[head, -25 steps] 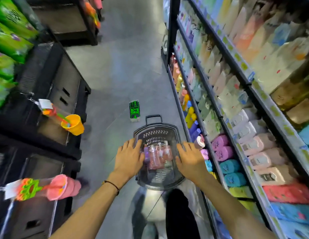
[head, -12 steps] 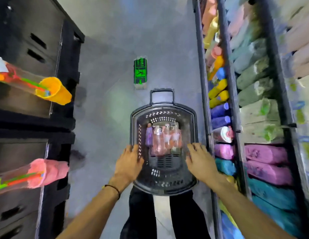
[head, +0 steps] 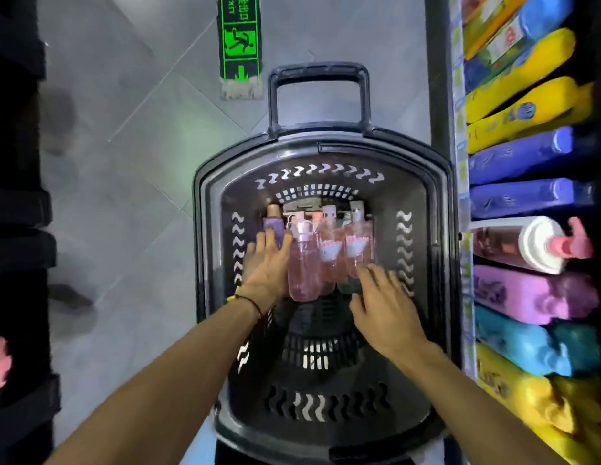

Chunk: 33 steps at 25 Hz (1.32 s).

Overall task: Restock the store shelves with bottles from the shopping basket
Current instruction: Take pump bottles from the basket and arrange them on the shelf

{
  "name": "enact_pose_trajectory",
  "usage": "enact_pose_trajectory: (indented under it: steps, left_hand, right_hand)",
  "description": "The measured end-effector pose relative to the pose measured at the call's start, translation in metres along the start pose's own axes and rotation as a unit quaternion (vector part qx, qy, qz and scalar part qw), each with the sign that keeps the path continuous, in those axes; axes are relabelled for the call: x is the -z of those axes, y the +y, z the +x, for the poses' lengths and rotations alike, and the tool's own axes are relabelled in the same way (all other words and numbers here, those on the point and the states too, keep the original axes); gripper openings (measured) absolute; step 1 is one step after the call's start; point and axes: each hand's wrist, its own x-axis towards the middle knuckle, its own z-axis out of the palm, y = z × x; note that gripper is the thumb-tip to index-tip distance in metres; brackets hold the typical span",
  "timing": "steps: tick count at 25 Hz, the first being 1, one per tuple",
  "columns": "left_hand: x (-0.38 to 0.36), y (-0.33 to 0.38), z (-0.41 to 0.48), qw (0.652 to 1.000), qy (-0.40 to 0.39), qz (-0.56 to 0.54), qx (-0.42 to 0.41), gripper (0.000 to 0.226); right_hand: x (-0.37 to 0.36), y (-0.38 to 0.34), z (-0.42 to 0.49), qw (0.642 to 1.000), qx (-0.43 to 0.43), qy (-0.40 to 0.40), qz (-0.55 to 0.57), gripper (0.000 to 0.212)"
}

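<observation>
A dark grey shopping basket (head: 436, 203) stands on the floor below me, its pull handle at the far end. Several clear pink pump bottles (head: 304, 266) lie side by side in its far half, with a small purple bottle (head: 275, 226) at their left. My left hand (head: 267, 263) is inside the basket, fingers spread over the purple bottle and touching the leftmost pink bottle. My right hand (head: 381, 305) is also inside, fingers apart, its tips at the base of the rightmost pink bottle. Neither hand has closed around anything.
Store shelves (head: 460, 182) run along the right, packed with yellow, blue, purple and teal bottles lying toward me, and a pink pump bottle (head: 527, 245). A green exit sign (head: 240, 45) is stuck on the grey tile floor. Dark shelving (head: 17, 229) lines the left.
My view has dropped closer over the basket. Both hands have moved from the basket's rim down inside it onto the bottles.
</observation>
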Motion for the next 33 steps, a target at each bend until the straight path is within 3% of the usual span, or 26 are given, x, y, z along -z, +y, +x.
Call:
enact_pose_trajectory:
  steps: [3, 8, 14, 21, 24, 28, 31, 33]
  left_hand:
    - [-0.047, 0.0, 0.051, 0.995, 0.007, 0.098, 0.014, 0.094]
    - [-0.095, 0.008, 0.079, 0.991, 0.054, 0.123, 0.027, 0.081]
    - [-0.103, 0.012, 0.075, 0.995, 0.068, 0.06, 0.041, 0.075]
    - [-0.075, 0.026, 0.05, 0.991, 0.019, -0.121, 0.061, 0.107]
    - [-0.061, 0.032, 0.034, 0.964, 0.065, -0.228, 0.117, 0.102]
    - [-0.056, 0.024, 0.012, 0.909, 0.07, -0.371, 0.176, 0.12]
    - [-0.056, 0.021, -0.003, 0.866, 0.075, -0.452, 0.202, 0.102]
    - [-0.05, 0.024, -0.009, 0.835, 0.072, -0.507, 0.203, 0.092]
  right_hand:
    - [-0.04, 0.007, 0.031, 1.0, -0.002, -0.002, -0.004, 0.056]
    - [-0.074, 0.011, 0.066, 1.0, -0.013, 0.02, -0.003, 0.058]
    - [-0.082, 0.001, 0.109, 0.998, -0.054, 0.031, 0.012, 0.077]
    - [-0.084, -0.015, 0.142, 0.99, -0.137, -0.024, -0.019, 0.095]
    - [-0.101, -0.033, 0.145, 0.985, -0.162, -0.006, -0.053, 0.093]
    - [-0.113, -0.047, 0.145, 0.985, -0.173, 0.016, -0.008, 0.082]
    - [-0.118, -0.042, 0.143, 0.984, -0.169, 0.06, 0.008, 0.085]
    - [-0.125, -0.037, 0.148, 0.978, -0.186, 0.094, 0.025, 0.07]
